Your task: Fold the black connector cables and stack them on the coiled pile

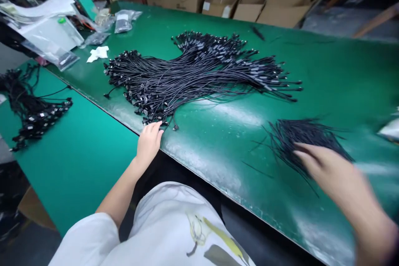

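A large pile of black cables (187,75) lies across the green table, small plug ends toward me and sleeved ends toward the far right. At its near left corner, my left hand (149,143) has its fingers closed around a plug end of one black cable (163,124). Well to the right lies a loose heap of thin black strips (308,135). My right hand (330,168), smeared by motion, is over this heap with thumb and forefinger close together. Whatever is between those fingertips is too small to make out.
A second bunch of black cables (37,112) lies on the lower green surface (84,166) at left. Plastic bags (124,20), white crumpled paper (98,53) and a white box (51,31) stand at the back left. Cardboard boxes (283,8) line the far edge.
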A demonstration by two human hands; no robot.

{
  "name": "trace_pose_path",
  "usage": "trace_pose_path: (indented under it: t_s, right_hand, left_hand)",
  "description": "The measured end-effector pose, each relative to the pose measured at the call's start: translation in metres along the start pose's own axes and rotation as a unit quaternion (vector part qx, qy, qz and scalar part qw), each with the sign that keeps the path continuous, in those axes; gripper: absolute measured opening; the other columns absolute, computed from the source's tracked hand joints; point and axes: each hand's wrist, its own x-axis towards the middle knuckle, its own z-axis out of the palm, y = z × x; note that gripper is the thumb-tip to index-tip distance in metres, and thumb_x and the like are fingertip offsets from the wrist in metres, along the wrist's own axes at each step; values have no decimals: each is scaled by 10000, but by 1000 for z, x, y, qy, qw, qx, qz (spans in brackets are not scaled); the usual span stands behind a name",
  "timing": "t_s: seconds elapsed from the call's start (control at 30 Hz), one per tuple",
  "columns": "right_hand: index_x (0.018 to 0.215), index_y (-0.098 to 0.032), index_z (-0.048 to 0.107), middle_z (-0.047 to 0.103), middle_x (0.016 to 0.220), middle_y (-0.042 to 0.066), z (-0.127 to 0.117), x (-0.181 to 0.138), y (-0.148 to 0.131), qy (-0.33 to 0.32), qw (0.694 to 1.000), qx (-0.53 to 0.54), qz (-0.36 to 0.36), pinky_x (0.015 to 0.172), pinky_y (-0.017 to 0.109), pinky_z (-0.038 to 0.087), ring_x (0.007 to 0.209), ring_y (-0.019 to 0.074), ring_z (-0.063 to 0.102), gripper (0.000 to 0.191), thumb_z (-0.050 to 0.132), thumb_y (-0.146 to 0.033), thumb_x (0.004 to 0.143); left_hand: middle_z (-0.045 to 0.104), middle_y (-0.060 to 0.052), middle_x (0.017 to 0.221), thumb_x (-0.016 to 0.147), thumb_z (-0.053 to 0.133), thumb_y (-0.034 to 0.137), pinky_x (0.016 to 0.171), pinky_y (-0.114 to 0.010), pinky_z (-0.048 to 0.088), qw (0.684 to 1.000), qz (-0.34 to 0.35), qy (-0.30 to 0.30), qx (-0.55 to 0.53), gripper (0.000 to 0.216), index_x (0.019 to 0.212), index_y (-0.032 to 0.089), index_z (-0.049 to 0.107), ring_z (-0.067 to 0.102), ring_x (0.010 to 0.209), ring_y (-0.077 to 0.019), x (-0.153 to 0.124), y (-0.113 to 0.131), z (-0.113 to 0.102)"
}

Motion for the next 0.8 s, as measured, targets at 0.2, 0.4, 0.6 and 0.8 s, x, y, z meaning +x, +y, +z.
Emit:
trace_pose_path:
  t_s: [0.2,0.4,0.6,0.8]
  right_hand:
    - [1253,-199,575,609,1270,88,71,107,-136,-90,974,99,-181,924,342,496,1100,219,605,365,357,-302,979]
    - [1316,-89,510,589,1243,177,83,185,-178,-85,984,-36,-153,796,317,456,1009,244,592,398,427,-195,941]
    - [1060,-147,643,642,994,128,36,177,-159,-13,983,-45,-175,796,306,378,920,207,558,380,285,-262,1005]
    - [1045,-185,631,631,949,69,-51,185,-119,250,955,8,-157,731,286,370,860,179,551,372,278,-296,1003]
  left_hand:
    - [585,-184,1246,929,490,257,967,-410,419,984,118,-88,96,394,1291,102,520,522,1132,-284,111,10,43]
    - [630,-165,1114,895,478,136,862,-418,473,970,183,-107,119,202,1009,140,644,546,1058,-288,143,6,60]
    - [576,-130,1266,933,458,214,1005,-443,427,965,249,-82,7,180,1000,182,622,518,1186,-264,133,3,36]
    - [621,-108,1160,971,396,295,980,-361,452,936,208,-103,-264,276,870,177,624,582,1083,-199,143,31,-9]
